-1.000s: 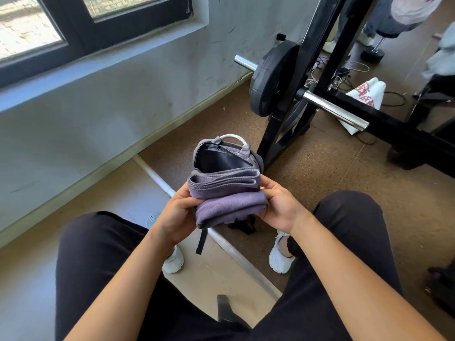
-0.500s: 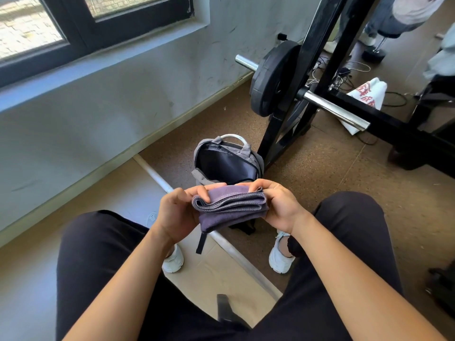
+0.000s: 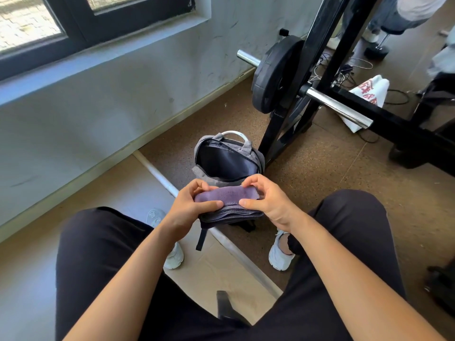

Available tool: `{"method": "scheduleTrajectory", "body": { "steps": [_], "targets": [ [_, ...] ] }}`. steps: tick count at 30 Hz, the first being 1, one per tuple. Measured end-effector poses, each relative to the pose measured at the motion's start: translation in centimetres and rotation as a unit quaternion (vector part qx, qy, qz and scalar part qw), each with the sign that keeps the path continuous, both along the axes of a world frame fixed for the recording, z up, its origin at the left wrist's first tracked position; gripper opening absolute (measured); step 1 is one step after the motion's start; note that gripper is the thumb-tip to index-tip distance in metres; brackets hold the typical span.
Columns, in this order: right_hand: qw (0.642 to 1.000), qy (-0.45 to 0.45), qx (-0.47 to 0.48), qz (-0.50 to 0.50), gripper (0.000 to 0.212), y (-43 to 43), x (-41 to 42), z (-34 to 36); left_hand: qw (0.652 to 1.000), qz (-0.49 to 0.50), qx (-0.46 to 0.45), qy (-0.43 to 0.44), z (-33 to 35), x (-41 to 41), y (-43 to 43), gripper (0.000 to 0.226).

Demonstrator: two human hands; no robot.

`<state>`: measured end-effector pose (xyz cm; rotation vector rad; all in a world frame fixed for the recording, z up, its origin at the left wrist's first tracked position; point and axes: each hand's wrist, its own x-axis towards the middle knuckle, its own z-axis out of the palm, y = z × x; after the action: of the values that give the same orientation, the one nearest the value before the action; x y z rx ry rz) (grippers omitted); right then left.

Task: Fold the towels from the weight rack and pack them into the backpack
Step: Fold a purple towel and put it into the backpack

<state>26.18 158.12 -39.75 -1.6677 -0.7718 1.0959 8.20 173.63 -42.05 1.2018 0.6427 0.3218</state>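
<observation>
**Purple towel folded, backpack open right in front of me**

My fingers (image 3: 209,205) are pinching the towel (image 3: 229,196) from both ends. My left hand (image 3: 187,212) has its thumb flat on top and the other fingers curled over the far edge. My right hand (image 3: 270,205) mirrors it, with the thumb on top near the front edge and the fingertips hooked on the far corner. The towel is purple-grey, folded into a thick little stack of layers. I'm holding it roughly level in the air between my knees.

Just past it is the backpack (image 3: 204,174). It's grey, standing on the brown floor (image 3: 320,188), and its main compartment gapes toward me with the dark lining showing. Its white top handle is on the far side.

The bag stands right by the foot of the black weight rack (image 3: 320,45). A black plate (image 3: 273,75) is loaded on the chrome bar (image 3: 337,107).

Beyond the rack, a white bag with red print (image 3: 369,92) lies on the floor among some cables. My white sneakers (image 3: 280,254) are planted below my hands. Off to the left are the grey wall (image 3: 123,94) and a dark-framed window (image 3: 73,23).
</observation>
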Motion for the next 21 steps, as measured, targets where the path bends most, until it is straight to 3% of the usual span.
{"method": "scheduleTrajectory", "body": {
  "steps": [2, 4, 8, 12, 17, 21],
  "targets": [
    [1.0, 0.009, -0.004, 0.004, 0.06, -0.1, 0.2, 0.2, 0.999, 0.019, -0.005, 0.026, -0.1, 0.0, 0.1, 0.067],
    [0.999, 0.022, 0.019, -0.024, 0.065, -0.1, 0.4, 0.0, 0.998, 0.016, -0.021, 0.055, 0.1, 0.1, 0.0, 0.077],
    [0.994, 0.035, 0.059, -0.089, 0.06, -0.2, 0.6, -0.2, 0.995, -0.051, -0.067, 0.051, 0.5, 0.2, -0.6, 0.066],
    [0.994, 0.023, 0.048, -0.1, 0.054, -0.3, 1.3, -0.5, 0.997, -0.058, -0.036, 0.035, 0.8, 0.2, -0.6, 0.05],
    [0.998, -0.052, -0.041, 0.003, 0.055, -0.7, 2.3, -0.3, 0.987, -0.082, 0.128, 0.045, 0.7, 0.7, 0.6, 0.041],
    [0.971, -0.174, -0.092, 0.136, 0.05, 0.3, 2.4, -0.9, 0.919, -0.178, 0.346, 0.057, 0.5, 2.1, 2.6, 0.042]
  ]
}}
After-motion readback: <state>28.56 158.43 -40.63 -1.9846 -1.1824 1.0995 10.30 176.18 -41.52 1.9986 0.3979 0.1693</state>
